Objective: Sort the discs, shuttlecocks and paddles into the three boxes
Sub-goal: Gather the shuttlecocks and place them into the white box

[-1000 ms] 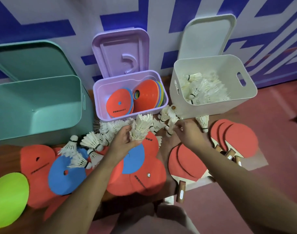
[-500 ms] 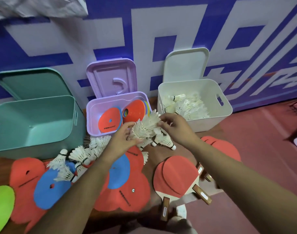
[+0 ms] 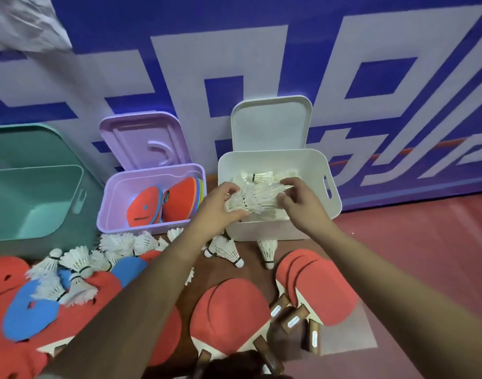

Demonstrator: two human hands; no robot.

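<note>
Both hands hold a bunch of white shuttlecocks [image 3: 257, 199] over the front of the white box [image 3: 331, 170]. My left hand [image 3: 216, 207] grips the bunch from the left, my right hand [image 3: 300, 203] from the right. More shuttlecocks [image 3: 261, 177] lie inside that box. The purple box [image 3: 152, 229] holds red and coloured discs [image 3: 145, 206]. The green box [image 3: 29, 198] at the left looks bare inside. Loose shuttlecocks [image 3: 78, 258] lie on flat red and blue discs [image 3: 29, 318] at the lower left. Red paddles [image 3: 319, 288] lie at the lower right.
All three boxes stand against a blue and white wall with their lids propped up behind them. Two shuttlecocks [image 3: 226, 250] lie just in front of the white box. Red floor extends to the right.
Both hands gathered a bunch of shuttlecocks from the table, lifted it and carried it up and to the right, over the white box.
</note>
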